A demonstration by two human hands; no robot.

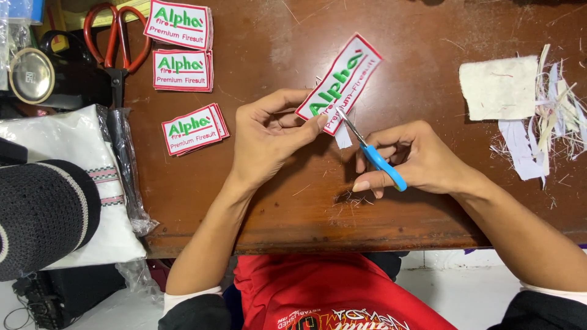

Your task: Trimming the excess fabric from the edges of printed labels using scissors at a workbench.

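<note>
The brown wooden tabletop (306,201) fills most of the frame, scuffed and strewn with loose threads. At the lower left a folded white cloth in a clear bag (79,177) lies half under a dark knitted cap (43,211). On the right edge sits a heap of white trimmings and a square of white backing (526,104).

At the upper left three small stacks of finished patches (183,58) lie near a pair of large orange-handled scissors (116,43), all well apart from the hands.

The thing in hand is the embroidered patch (340,82), white with a red border and green and red stitching, held tilted in the upper middle of the frame, clear of the wood. It looks light and thin, stiffened by its stitching but still bendable (it would flop if pinched at one far end), so the best hold seems to be at the lower edge, close to where the blades meet it.

The left hand (269,137) does just that: wrist resting near the tabletop's front edge, its grip closed on the patch's lower corner between thumb and fingertips.

The right hand (416,159) lies low at centre right, its grip closed round the small blue-handled scissors (370,150), whose blades point up and left and touch the patch's lower edge, where a white sliver hangs.
</note>
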